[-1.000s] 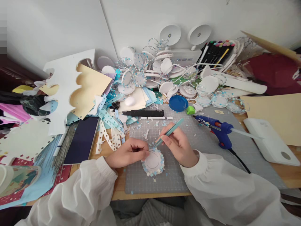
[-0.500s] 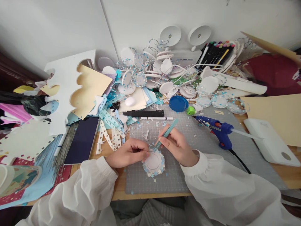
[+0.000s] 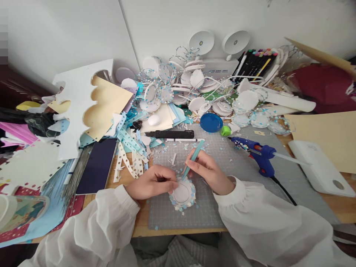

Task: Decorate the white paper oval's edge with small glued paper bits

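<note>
1. Pinching teal tweezers in our right hand, we are touching their tips to the far rim of the paper disc.
2. We are pressing our left hand closed on the disc's left edge.
3. We are keeping the disc on the grey cutting mat, between both hands.
</note>
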{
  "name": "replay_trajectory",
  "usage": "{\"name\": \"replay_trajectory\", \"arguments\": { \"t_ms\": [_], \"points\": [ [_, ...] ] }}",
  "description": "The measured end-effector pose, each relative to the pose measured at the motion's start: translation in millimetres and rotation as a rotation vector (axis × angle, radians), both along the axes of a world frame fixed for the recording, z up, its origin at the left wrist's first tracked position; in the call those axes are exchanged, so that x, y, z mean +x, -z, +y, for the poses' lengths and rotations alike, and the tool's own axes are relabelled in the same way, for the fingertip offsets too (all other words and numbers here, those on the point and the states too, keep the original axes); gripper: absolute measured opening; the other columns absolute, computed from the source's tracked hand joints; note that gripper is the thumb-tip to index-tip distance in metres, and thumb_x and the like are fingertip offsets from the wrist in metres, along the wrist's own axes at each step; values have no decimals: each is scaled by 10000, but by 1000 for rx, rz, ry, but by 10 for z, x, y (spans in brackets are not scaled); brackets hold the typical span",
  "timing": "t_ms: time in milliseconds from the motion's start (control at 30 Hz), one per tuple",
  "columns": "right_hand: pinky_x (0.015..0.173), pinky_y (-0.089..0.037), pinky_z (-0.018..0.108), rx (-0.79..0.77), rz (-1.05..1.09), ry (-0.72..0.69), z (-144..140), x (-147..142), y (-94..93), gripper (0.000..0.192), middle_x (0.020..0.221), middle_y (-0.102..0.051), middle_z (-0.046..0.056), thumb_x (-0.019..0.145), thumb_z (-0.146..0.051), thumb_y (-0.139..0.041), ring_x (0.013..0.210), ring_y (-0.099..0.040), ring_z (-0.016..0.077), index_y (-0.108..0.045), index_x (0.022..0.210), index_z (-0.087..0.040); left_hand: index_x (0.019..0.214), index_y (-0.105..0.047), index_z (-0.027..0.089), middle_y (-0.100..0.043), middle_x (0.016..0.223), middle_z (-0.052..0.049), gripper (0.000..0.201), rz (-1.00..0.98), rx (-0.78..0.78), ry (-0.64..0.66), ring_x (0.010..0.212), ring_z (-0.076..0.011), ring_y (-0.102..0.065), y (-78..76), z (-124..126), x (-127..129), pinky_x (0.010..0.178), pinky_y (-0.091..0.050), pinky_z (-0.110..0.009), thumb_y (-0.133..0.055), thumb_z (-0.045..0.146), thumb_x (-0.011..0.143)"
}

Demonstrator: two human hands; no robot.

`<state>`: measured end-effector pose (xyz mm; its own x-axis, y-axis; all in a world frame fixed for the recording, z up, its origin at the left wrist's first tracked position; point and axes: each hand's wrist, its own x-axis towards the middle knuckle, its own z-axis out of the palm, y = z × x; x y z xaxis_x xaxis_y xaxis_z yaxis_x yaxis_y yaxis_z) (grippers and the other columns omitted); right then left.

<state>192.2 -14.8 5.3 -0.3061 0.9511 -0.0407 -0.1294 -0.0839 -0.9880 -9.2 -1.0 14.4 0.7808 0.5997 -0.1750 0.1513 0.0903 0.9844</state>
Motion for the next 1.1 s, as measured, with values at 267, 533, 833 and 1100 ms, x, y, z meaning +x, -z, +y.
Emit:
{"name": "replay_trajectory", "arguments": {
  "t_ms": [267, 533, 833, 1100],
  "points": [
    [551, -491, 274, -19, -6, -29, 9, 9, -10, 295, 640, -582, -18, 835, -472, -625, 574, -566, 123, -511, 768, -208, 574, -549, 123, -469, 561, -1, 426, 2, 40, 11, 546, -98, -402, 4, 5, 5, 532, -308, -244, -579, 435, 862],
    [548, -464, 273, -35, 50, -51, 14, 34, 0, 285, 642, -578, -19, 829, -450, -638, 561, -554, 120, -526, 756, -198, 585, -569, 115, -518, 576, -10, 369, -42, -39, -20, 557, -104, -449, -9, 0, 5, 548, -336, -240, -600, 363, 857],
    [573, -450, 287, 184, 85, 568, 169, 193, -16, 131, 795, -569, -1, 859, -350, -614, 644, -540, 131, -547, 829, -241, 586, -535, 118, -489, 582, 3, 360, -45, -45, 8, 561, -95, -420, -6, 9, -7, 548, -310, -233, -571, 333, 873],
    [681, -500, 327, 496, -205, 808, 238, 266, -9, 152, 795, -612, 5, 772, -265, -717, 735, -632, 172, -581, 828, -226, 582, -514, 122, -459, 565, 13, 372, -40, -9, 32, 534, -81, -381, 16, 7, -7, 512, -279, -219, -564, 340, 879]
  ]
}}
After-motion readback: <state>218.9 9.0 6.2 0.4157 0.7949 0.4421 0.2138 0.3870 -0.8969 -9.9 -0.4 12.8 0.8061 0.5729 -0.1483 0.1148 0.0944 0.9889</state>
